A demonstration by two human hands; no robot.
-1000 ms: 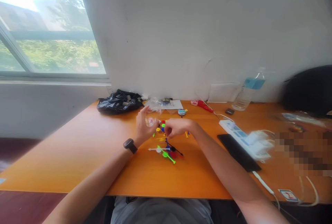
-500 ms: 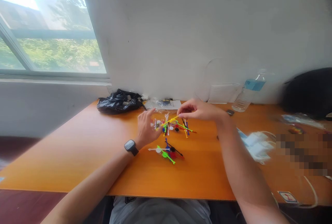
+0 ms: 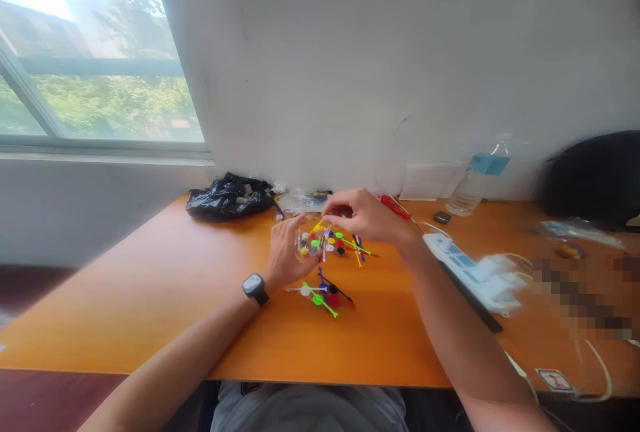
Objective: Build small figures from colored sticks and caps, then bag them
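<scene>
My right hand [image 3: 353,215] pinches a yellow plastic arrow [image 3: 317,226] between thumb and fingertips, its lower end over my left hand. Thumb and fingers of my left hand [image 3: 290,249] curve around a clear plastic thing [image 3: 301,243] whose kind I cannot make out. Through and beside it show several small coloured discs and arrows, among them a green arrow [image 3: 356,245] and a lower yellow arrow [image 3: 358,255]. Nearer me lies a separate group with a bright green arrow [image 3: 321,300], a white arrow [image 3: 305,290] and a black arrow [image 3: 340,291].
Behind the hands are a black plastic bag [image 3: 227,195] and clear wrapping [image 3: 305,201]. To the right stand a water bottle [image 3: 467,185] and a white power strip [image 3: 450,252] with plugs and cables. A red-handled tool [image 3: 395,206] lies beyond my right wrist.
My right hand has moved left with the yellow arrow, bringing it close to my left hand's fingers. The arrow has turned steeper. The near group of arrows has stayed put.
</scene>
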